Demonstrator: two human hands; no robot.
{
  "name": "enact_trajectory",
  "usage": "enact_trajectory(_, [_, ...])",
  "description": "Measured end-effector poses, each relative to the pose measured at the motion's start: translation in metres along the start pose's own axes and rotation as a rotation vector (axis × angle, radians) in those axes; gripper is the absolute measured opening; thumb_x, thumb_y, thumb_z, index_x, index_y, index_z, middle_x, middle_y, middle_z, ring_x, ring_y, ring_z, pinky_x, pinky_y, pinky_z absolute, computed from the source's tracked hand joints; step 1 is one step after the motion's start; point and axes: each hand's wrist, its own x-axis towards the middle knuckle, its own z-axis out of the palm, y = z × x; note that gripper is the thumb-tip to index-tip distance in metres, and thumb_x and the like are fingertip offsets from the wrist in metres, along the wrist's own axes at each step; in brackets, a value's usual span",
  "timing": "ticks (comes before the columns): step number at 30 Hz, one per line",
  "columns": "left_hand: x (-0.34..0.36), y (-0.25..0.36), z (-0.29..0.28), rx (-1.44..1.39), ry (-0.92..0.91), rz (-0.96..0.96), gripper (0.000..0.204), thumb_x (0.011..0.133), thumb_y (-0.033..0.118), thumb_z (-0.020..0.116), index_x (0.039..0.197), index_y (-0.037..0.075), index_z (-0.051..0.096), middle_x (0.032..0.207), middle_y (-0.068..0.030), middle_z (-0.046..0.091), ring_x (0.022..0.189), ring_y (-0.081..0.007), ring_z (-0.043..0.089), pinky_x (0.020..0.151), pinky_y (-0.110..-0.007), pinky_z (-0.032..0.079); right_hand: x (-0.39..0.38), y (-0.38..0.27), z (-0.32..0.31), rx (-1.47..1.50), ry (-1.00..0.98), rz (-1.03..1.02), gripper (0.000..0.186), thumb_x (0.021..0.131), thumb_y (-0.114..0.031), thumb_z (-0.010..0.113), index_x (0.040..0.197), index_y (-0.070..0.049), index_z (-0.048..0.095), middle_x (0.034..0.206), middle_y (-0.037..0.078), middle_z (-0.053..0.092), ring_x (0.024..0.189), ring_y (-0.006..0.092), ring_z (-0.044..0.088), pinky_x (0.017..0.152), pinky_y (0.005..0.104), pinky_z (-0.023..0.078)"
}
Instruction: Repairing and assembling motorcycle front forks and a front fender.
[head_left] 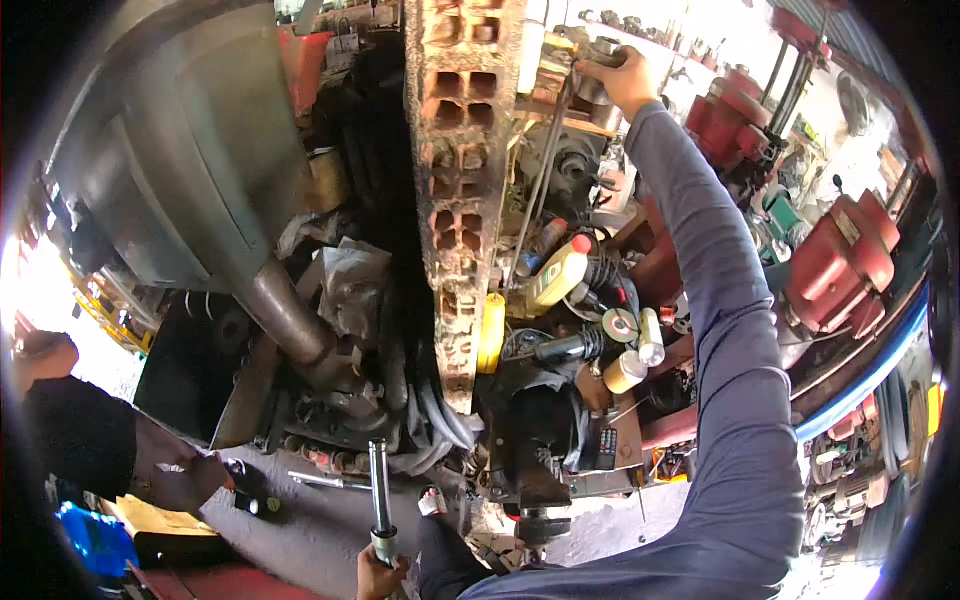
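Note:
My left hand (380, 576) is low in the middle of the head view. It is closed around the lower end of a chrome tube (379, 485), which stands nearly upright with a wider silver collar. My right arm stretches far up to a cluttered shelf behind the brick pillar. There my right hand (632, 82) curls over a round metal part (594, 90), its fingers bent against the metal. Part of the grip is hidden. Just below sits a wooden shelf board (565, 118). Long thin rods (548, 165) lean downward beside it.
The broken-edged brick pillar (455, 205) rises in the middle. On the right bench are a yellow bottle with a red cap (560, 275), cans, cables and red machines (840, 262). A large grey machine housing (190, 140) fills the upper left. Another person (85, 430) is at the left edge.

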Motion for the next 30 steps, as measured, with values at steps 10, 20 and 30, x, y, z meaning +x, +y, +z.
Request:
enact_trajectory(10, [0.028,-0.017,-0.035,-0.075,-0.104,-0.013,0.051,0.076,0.002,0.058,0.127,0.0,0.056,0.077,0.0039,0.056,0.062,-0.0084,0.053,0.053,-0.026,0.045,0.033,0.035,0.02,-0.1,-0.265,-0.057,0.073,0.067,-0.027,0.086,0.127,0.004,0.057,0.116,0.019,0.066,0.101,0.026,0.065,0.088,0.0353,0.051])
enact_trajectory(20, [0.022,-0.031,-0.012,-0.122,-0.123,0.062,0.045,0.079,0.002,0.065,0.123,0.002,0.058,0.075,0.0037,0.058,0.061,-0.0078,0.054,0.053,-0.026,0.045,0.059,0.052,0.039,-0.224,-0.208,-0.121,0.04,0.07,-0.002,0.079,0.105,0.002,0.062,0.092,0.009,0.069,0.084,0.0168,0.063,0.078,0.0327,0.05])
enact_trajectory(30, [0.022,-0.047,-0.014,-0.108,-0.047,0.032,0.044,0.08,0.002,0.067,0.123,0.003,0.059,0.075,0.0041,0.058,0.059,-0.0069,0.053,0.052,-0.024,0.044,0.029,0.021,0.044,-0.513,-0.194,-0.246,0.041,0.073,-0.023,0.075,0.104,0.001,0.063,0.096,0.025,0.068,0.095,0.0394,0.065,0.085,0.0443,0.052])
